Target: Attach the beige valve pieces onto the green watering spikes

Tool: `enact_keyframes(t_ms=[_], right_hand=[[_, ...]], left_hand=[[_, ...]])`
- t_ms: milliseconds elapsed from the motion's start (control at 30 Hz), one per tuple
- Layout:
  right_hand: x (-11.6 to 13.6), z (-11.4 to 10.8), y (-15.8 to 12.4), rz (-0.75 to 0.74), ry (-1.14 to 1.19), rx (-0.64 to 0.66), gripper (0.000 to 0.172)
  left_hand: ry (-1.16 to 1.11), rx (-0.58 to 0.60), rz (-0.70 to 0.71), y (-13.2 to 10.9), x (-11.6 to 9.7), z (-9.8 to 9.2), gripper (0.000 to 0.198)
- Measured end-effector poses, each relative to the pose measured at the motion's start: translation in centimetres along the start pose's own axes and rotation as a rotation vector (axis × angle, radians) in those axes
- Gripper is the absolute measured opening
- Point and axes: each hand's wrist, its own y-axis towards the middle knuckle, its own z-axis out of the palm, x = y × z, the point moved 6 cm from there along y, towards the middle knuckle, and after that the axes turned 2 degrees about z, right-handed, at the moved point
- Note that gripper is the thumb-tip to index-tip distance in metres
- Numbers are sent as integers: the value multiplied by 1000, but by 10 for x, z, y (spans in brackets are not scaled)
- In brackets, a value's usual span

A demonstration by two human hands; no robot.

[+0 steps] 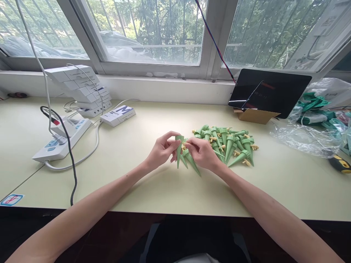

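My left hand (163,149) pinches a green plant watering spike (178,153) by its wide top, with the tip pointing down. Close beside it, my right hand (203,150) has thumb and forefinger closed on a small yellow valve (184,144) at the spike's side; the fingers partly hide it. Below and between the hands, more green spikes (192,163) rest with their tips toward me. To the right of my right hand lies a loose pile of green watering spikes (229,143), several with yellow valves (255,147) sticking out.
A black tablet (270,93) leans on a cardboard stand (256,116) at the back right. Plastic bags (307,137) and a yellow-black tool handle (340,163) lie farther right. On the left are a power strip (64,140), cables, stacked white boxes (82,89) and a single box (118,115).
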Motion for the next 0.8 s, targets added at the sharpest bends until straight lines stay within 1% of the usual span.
enact_keyframes(t_ms=[100,167,233,367,433,500,667,800], right_hand=[[0,0,0,11,8,5,27],[0,0,0,14,11,7,27],[0,0,0,12,8,5,26],[2,0,0,-9,-1,3,26],[2,0,0,-18,-7,3,26],[1,0,0,-20,-10,3,26],[-1,0,1,-3,-6,9,27],[0,1,1,-6,1,5,26]], left_hand=[[68,-33,68,0,-3,0,27],[86,-38,80,0,-3,0,27],[60,-20,54,0,-3,0,27],[-26,35,-59,0,2,0,28],[-43,45,-84,0,3,0,29],[-31,38,-65,0,2,0,28],[79,-22,51,0,-1,0,26],[82,-28,66,-1,-2,0,26]])
